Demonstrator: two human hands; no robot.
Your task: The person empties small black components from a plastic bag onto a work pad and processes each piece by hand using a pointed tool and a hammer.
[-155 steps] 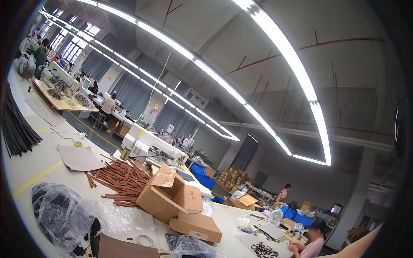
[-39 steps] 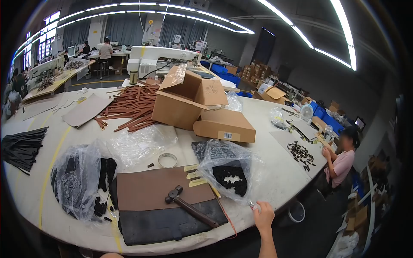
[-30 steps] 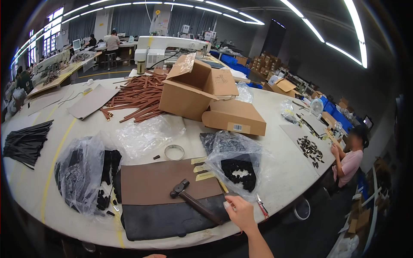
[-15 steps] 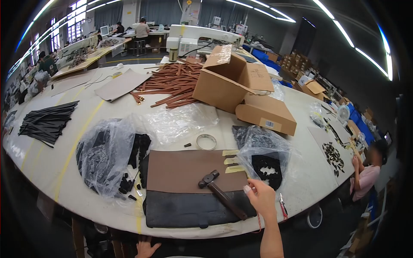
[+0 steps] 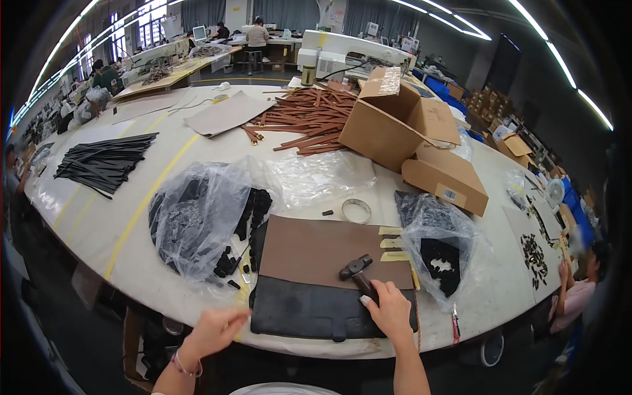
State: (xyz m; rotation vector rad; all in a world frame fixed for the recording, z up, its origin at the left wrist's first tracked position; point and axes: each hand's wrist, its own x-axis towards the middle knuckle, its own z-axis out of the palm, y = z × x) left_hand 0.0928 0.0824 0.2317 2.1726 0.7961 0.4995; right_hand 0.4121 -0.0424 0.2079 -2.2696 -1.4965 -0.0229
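Note:
My right hand [image 5: 390, 309] is closed round the dark handle of a hammer [image 5: 357, 266]. The hammer's metal head rests over a brown sheet [image 5: 316, 253], which lies above a black mat [image 5: 296, 309] at the table's front. Just off the mat's lower left corner is my left hand [image 5: 216, 334], its fingers loosely bent and apart, with nothing visible in them. Left of the mat, small black pieces [image 5: 227, 263] lie beside a clear plastic bag [image 5: 201, 217] of black items. Another plastic bag [image 5: 441, 237] with black pieces sits to the right.
A tape roll [image 5: 356, 211] lies behind the brown sheet. Farther back are brown straps [image 5: 309, 115], an open cardboard box [image 5: 382, 128] and black strips [image 5: 105, 161]. Red-handled pliers [image 5: 455, 324] lie at the front edge. A person [image 5: 573, 296] sits at the right.
My right hand has come down from beside the right bag and taken hold of the hammer's handle. My left hand has risen from below the table edge to the mat's corner. The view has shifted.

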